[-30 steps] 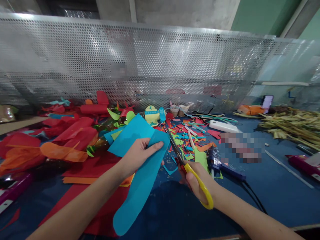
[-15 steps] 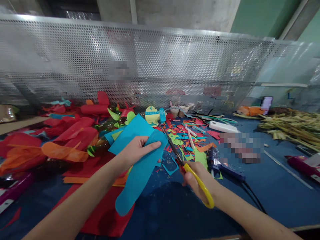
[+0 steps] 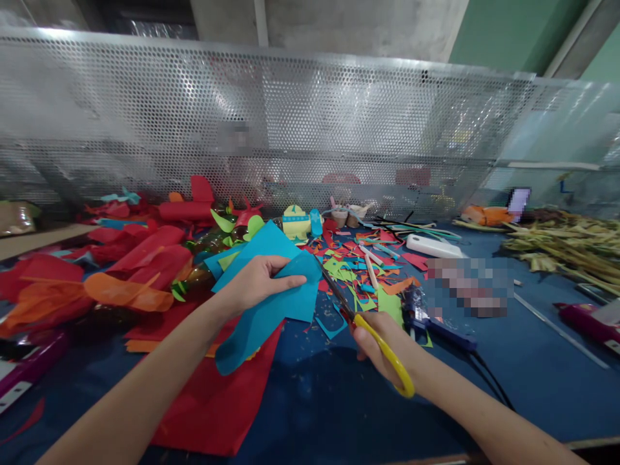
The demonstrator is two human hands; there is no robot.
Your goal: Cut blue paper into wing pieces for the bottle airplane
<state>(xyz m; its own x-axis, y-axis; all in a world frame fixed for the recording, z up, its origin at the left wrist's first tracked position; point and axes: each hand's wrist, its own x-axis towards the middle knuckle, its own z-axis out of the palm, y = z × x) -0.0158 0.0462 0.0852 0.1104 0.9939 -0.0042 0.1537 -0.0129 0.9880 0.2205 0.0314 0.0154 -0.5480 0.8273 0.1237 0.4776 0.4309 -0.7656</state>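
Observation:
My left hand point(image 3: 256, 281) pinches a turquoise sheet of paper point(image 3: 271, 307) and holds it up over the blue table point(image 3: 339, 400). The sheet bends and hangs down to the left. My right hand point(image 3: 382, 345) grips scissors with yellow handles point(image 3: 382, 352). Their blades point(image 3: 336, 294) point up and away, with the tips touching the right edge of the turquoise sheet.
Red and orange paper shapes point(image 3: 121, 271) crowd the left side, and a red sheet point(image 3: 213, 400) lies under my left arm. Coloured paper scraps point(image 3: 368, 271) lie beyond the scissors. A blue glue gun point(image 3: 426, 316) with a black cord sits to the right. A perforated metal screen point(image 3: 310, 129) closes the back.
My left hand has turned the turquoise sheet, so its hanging end swung up and to the left. The scissors shifted slightly up along the sheet's right edge.

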